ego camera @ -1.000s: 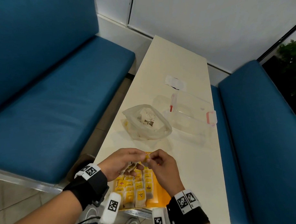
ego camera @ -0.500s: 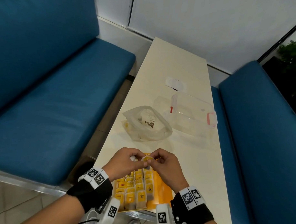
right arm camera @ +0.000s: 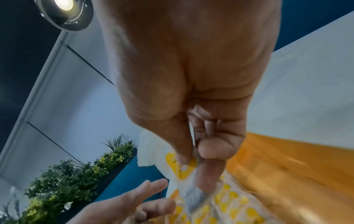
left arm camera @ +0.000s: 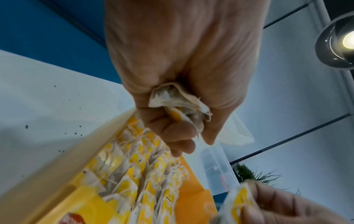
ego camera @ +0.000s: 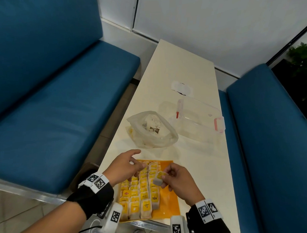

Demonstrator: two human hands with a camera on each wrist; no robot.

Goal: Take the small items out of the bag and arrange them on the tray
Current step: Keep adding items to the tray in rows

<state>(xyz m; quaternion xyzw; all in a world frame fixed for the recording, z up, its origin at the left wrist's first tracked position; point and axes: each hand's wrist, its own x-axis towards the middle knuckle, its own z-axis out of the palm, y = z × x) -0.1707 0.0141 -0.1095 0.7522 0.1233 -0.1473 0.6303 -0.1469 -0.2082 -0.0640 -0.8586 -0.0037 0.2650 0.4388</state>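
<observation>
Right hand (ego camera: pixel 179 182) pinches one tea bag (ego camera: pixel 159 179) between thumb and fingertips, held just above the orange tray (ego camera: pixel 170 201); the bag's yellow tag shows, its print too blurred to read. Left hand (ego camera: pixel 124 168) is curled around a bunch of tea bags (left arm camera: pixel 180 106), seen only from the left wrist, their number indeterminate; its index finger points outward. The tray lies at the table's (ego camera: pixel 182 66) near edge, its near rim partly cut off by the wrist cameras; rows of tea bags (ego camera: pixel 143 195) fill its left part, the right part bare. The plastic bag (ego camera: pixel 152 129) sits mid-table, mouth open, contents hazy through the film; a clear lidded box (ego camera: pixel 200 121) stands beside it toward the right edge.
</observation>
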